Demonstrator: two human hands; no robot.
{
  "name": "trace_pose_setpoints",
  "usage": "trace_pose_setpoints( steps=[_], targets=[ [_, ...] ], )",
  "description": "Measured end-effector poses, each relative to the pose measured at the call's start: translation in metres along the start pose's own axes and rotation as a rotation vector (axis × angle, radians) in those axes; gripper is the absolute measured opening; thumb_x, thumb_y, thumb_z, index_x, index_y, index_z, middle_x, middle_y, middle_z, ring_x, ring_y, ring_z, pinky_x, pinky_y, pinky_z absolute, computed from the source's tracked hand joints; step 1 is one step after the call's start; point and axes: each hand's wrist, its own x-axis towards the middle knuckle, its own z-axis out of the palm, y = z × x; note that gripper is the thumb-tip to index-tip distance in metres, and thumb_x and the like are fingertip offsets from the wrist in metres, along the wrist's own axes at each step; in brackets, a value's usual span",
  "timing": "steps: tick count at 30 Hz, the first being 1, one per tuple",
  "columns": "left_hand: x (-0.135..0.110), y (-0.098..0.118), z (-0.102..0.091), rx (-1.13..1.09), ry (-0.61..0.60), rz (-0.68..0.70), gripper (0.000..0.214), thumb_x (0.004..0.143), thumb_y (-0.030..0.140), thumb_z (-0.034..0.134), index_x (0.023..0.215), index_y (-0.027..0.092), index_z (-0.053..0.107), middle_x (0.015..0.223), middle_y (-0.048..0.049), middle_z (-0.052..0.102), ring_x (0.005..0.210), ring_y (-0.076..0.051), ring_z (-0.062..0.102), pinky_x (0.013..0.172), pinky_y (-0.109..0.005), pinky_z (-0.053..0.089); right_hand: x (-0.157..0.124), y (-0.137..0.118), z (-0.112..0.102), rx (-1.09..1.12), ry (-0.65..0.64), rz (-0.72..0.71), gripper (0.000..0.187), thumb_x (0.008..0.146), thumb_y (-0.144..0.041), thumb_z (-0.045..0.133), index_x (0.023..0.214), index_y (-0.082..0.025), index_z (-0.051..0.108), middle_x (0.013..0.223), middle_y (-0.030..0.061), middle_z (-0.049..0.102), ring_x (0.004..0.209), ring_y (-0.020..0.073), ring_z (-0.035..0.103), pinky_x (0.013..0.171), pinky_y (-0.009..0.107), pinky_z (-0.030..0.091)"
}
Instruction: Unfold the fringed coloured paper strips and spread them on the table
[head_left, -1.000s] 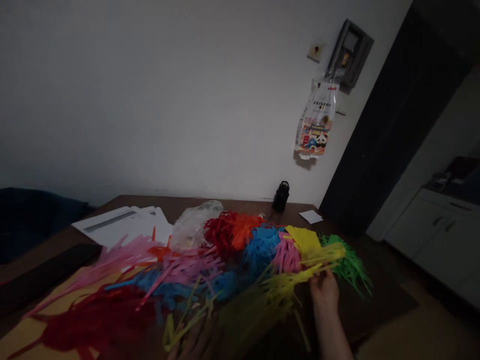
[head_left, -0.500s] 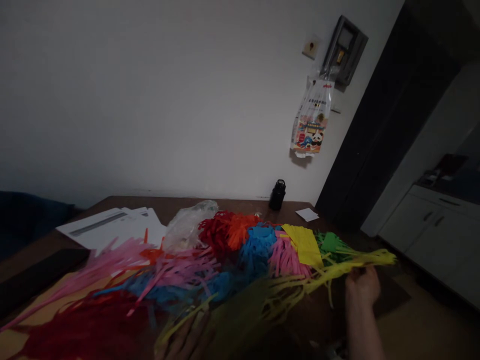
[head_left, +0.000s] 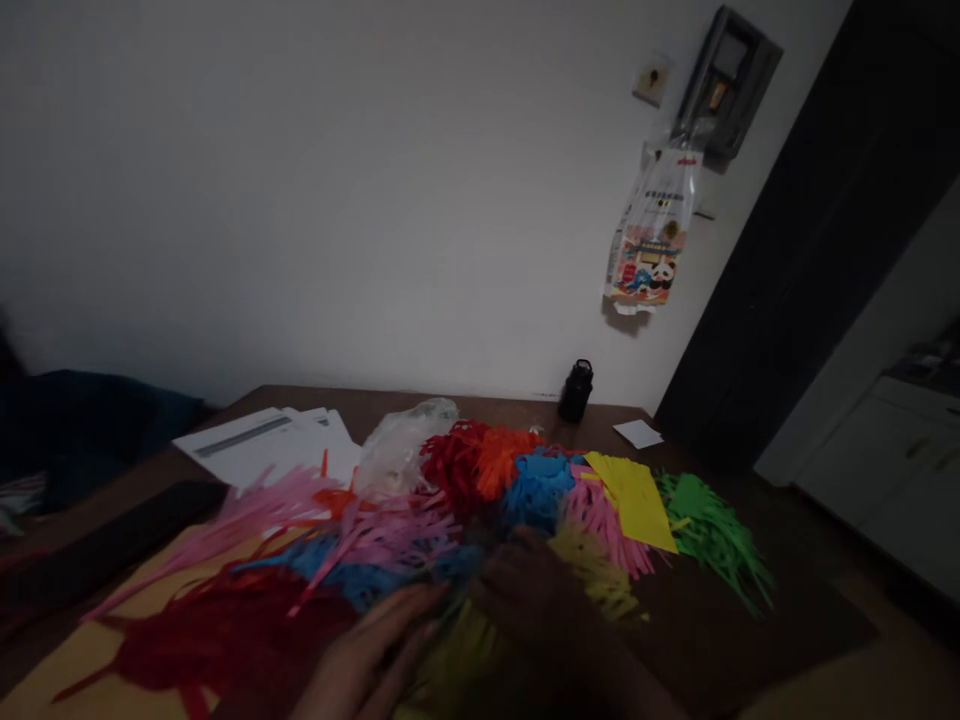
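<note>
Yellow fringed paper (head_left: 592,575) runs between my two hands at the table's near edge, part of it dark and smeared. My right hand (head_left: 525,590) has its fingers curled over the yellow strips, which stick out beyond it to the right. To its left, my left hand (head_left: 379,640) is closed, thumb and fingers drawn together at the yellow paper's other part. Just beyond the hands lie blue fringed paper (head_left: 536,485), pink fringed paper (head_left: 600,520) and a flat yellow sheet (head_left: 637,505). Dark red fringed paper (head_left: 225,630) spreads beside my left hand.
Green fringed paper (head_left: 712,530) lies at the right, orange fringed paper (head_left: 502,460) farther back. A clear plastic bag (head_left: 401,450), white printed sheets (head_left: 277,445), a black bottle (head_left: 576,392) and a white card (head_left: 637,433) stand or lie toward the wall. A dark flat object (head_left: 142,530) lies left.
My right hand has come from the far right in to the middle, beside my left hand. The stretched yellow strips have drawn together between the hands, uncovering the green fringe. The view has shifted slightly left.
</note>
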Motion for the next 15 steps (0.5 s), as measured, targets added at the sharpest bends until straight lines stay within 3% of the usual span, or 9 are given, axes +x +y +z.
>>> trace_pose_setpoints(
  steps=[2, 7, 11, 15],
  targets=[
    [0.010, 0.007, -0.001, -0.307, -0.069, -0.086, 0.044, 0.084, 0.056, 0.054, 0.112, 0.027, 0.072, 0.109, -0.0041, 0.076, 0.104, -0.026, 0.068, 0.094, -0.037, 0.054, 0.017, -0.015, 0.006, -0.014, -0.037, -0.140, 0.020, 0.098, -0.012, 0.043, 0.090, -0.019, 0.061, 0.080, 0.0011, 0.065, 0.080, 0.0155, 0.057, 0.090, 0.036, 0.042],
    [0.016, -0.011, 0.007, -0.821, -0.070, -0.331, 0.059, 0.064, 0.064, 0.075, 0.100, 0.018, 0.073, 0.078, -0.0044, 0.074, 0.074, -0.021, 0.068, 0.071, -0.031, 0.055, 0.029, -0.018, 0.028, 0.117, 0.065, -0.004, 0.018, 0.099, -0.021, 0.045, 0.095, -0.024, 0.062, 0.080, 0.0015, 0.065, 0.078, 0.0164, 0.060, 0.084, 0.035, 0.045],
    [0.012, -0.027, 0.011, -1.018, -0.007, -0.419, 0.052, 0.052, 0.055, 0.088, 0.080, 0.016, 0.070, 0.063, 0.0013, 0.067, 0.053, -0.011, 0.057, 0.054, -0.021, 0.042, 0.032, -0.025, 0.047, 0.168, 0.086, 0.085, 0.015, 0.097, -0.025, 0.051, 0.088, -0.024, 0.063, 0.078, 0.0006, 0.065, 0.075, 0.0170, 0.062, 0.073, 0.033, 0.050],
    [0.016, -0.024, 0.013, -1.102, 0.102, -0.436, 0.050, 0.049, 0.053, 0.090, 0.067, 0.017, 0.060, 0.049, 0.0095, 0.054, 0.042, -0.006, 0.043, 0.046, -0.018, 0.030, 0.037, -0.033, 0.050, 0.188, 0.094, 0.103, 0.017, 0.098, -0.032, 0.053, 0.102, -0.019, 0.063, 0.099, 0.0041, 0.066, 0.081, 0.0152, 0.063, 0.074, 0.032, 0.054]
  ],
)
